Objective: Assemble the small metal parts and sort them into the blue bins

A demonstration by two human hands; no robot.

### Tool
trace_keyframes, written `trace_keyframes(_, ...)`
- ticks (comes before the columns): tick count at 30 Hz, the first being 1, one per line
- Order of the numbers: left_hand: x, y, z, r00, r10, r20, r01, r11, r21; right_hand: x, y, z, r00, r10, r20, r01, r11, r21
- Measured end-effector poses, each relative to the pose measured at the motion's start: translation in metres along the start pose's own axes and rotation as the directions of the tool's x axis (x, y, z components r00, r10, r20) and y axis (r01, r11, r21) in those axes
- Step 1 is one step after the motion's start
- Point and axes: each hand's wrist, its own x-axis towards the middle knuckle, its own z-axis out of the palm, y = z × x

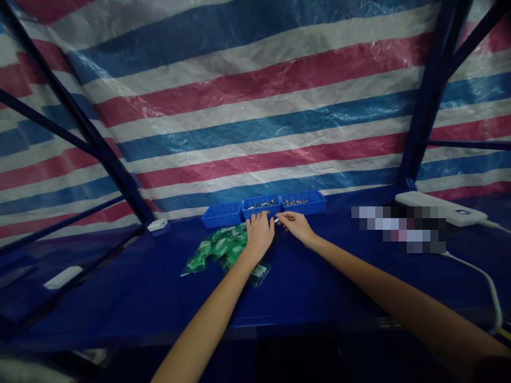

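Left hand [260, 232]: fingers bent and pointing down, partly spread, over the right side of the packet pile; whether it grips anything, cannot tell.
Right hand [296, 225]: thumb and fingertips brought together on a small pale piece [277, 219], other fingers curled in.
Pale piece: between the two hands, just in front of the middle bin; its exact shape is too small to read.
Packets [223, 246]: clear bags with green contents, heaped on the counter [151, 298] left of and partly behind the left hand.
Bins: three blue, in a row beyond the hands; middle bin [261, 210] and right bin [315, 205] hold small metallic-looking parts; left bin [221, 215] stands behind the packets.
Counter, right side: long white device [443, 208], white cable [494, 292] near it.
Backdrop: striped sheet [259, 122] behind the bins.
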Motion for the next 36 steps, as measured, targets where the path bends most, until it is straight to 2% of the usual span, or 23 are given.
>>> trace_keyframes(3,-0.004,0.000,0.002,0.993,0.057,0.106,-0.071,0.987,0.144,0.005,0.004,-0.006,0.999,-0.005,-0.053,0.004,1.000,-0.017)
trace_keyframes(6,-0.005,0.000,0.003,0.973,0.133,0.190,-0.163,0.975,0.149,0.009,0.004,-0.011,0.997,-0.010,-0.072,0.008,1.000,-0.028)
trace_keyframes(10,-0.006,0.005,0.004,0.908,0.299,0.292,-0.312,0.950,-0.003,0.012,0.003,-0.014,0.998,-0.038,-0.053,0.032,0.994,-0.106)
trace_keyframes(13,-0.007,0.009,0.005,0.863,0.396,0.313,-0.366,0.918,-0.153,0.015,0.002,-0.015,0.997,-0.064,-0.051,0.056,0.989,-0.138)
trace_keyframes(17,-0.011,0.013,0.005,0.874,0.383,0.299,-0.345,0.923,-0.173,0.018,-0.004,-0.016,0.999,0.003,-0.045,-0.010,0.988,-0.155)
trace_keyframes(20,-0.012,0.013,0.003,0.898,0.343,0.275,-0.322,0.939,-0.119,0.018,-0.016,-0.016,0.993,0.076,0.092,-0.080,0.996,0.034)
trace_keyframes(23,-0.010,0.009,0.004,0.903,0.306,0.302,-0.271,0.950,-0.153,0.016,-0.026,-0.015,0.974,0.039,0.225,-0.087,0.974,0.209)
trace_keyframes(27,-0.005,0.003,0.007,0.884,0.293,0.365,-0.224,0.949,-0.221,0.010,-0.027,-0.013,0.967,0.049,0.250,-0.085,0.987,0.138)
trace_keyframes(30,-0.002,0.001,0.009,0.914,0.270,0.303,-0.224,0.958,-0.178,0.005,-0.022,-0.011,0.975,0.085,0.207,-0.090,0.996,0.015)
trace_keyframes(33,0.001,0.000,0.008,0.971,0.198,0.133,-0.178,0.973,-0.149,0.002,-0.018,-0.008,0.976,0.090,0.197,-0.076,0.994,-0.075)
trace_keyframes(36,0.006,-0.003,0.007,0.995,0.095,0.012,-0.089,0.960,-0.267,0.001,-0.016,-0.006,0.972,0.129,0.197,-0.114,0.990,-0.086)
